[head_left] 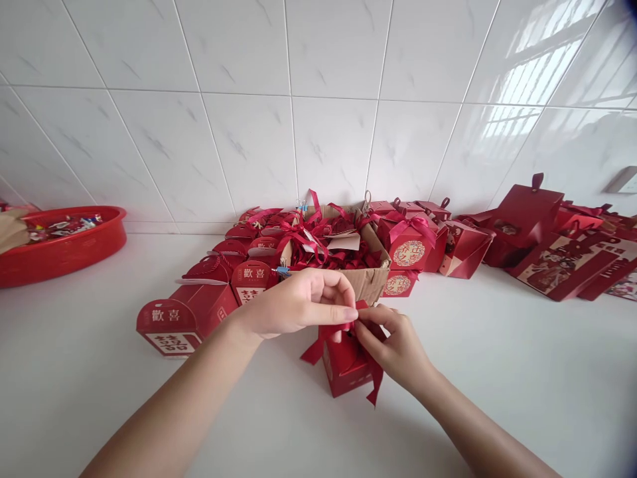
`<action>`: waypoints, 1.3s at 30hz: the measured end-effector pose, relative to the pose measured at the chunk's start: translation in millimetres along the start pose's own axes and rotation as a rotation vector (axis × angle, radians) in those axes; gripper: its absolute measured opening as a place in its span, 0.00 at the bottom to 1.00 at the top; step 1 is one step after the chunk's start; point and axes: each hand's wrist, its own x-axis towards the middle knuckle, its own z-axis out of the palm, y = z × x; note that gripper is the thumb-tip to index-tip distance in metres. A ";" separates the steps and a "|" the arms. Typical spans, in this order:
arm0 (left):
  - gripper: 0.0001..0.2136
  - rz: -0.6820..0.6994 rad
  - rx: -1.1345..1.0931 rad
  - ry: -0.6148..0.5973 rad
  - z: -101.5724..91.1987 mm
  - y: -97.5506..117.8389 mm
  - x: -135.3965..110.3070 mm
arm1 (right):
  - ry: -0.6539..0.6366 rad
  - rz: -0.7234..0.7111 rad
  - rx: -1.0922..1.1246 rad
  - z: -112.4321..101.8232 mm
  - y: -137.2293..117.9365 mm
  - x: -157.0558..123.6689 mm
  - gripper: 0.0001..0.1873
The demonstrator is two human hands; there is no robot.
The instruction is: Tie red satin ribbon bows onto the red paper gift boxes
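Forearms [184, 398], hands [298, 305] [401, 342] pinching ribbon [313, 350], carton [369, 285] behind box [349, 382]

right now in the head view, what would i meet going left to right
Red basin → nearest box marked 歡喜 → left hand → right hand → tilted patterned box → tall red box with a loop on top → white wall fitting

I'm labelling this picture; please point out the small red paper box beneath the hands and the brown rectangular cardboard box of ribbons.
Small red paper box [345, 359]: head view, on its upper panel.
Brown rectangular cardboard box [371, 283]: head view, on its front wall.
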 end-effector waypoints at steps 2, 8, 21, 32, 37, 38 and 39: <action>0.04 0.046 -0.030 0.012 2.1 0.1 0.0 | -0.022 -0.057 -0.037 0.0 -0.7 0.3 0.09; 0.08 0.156 -0.054 0.014 7.0 -4.1 1.6 | -0.064 -0.091 0.006 0.7 5.7 -1.0 0.10; 0.18 0.311 0.099 -0.067 10.1 -3.7 -2.2 | -0.104 -0.096 0.087 1.2 -0.3 -1.3 0.17; 0.09 0.222 0.396 0.217 1.4 -17.0 13.9 | -0.139 -0.179 -0.008 -0.8 2.1 -3.6 0.16; 0.11 -0.013 0.582 0.208 0.1 -19.5 3.3 | -0.148 -0.178 -0.008 -1.8 1.8 -2.1 0.16; 0.11 -0.014 0.567 0.223 1.8 -23.3 2.6 | -0.148 -0.176 -0.012 -1.8 1.8 -2.1 0.16; 0.11 0.004 0.533 0.257 4.0 -27.3 2.6 | -0.147 -0.175 -0.019 -1.7 1.8 -2.2 0.16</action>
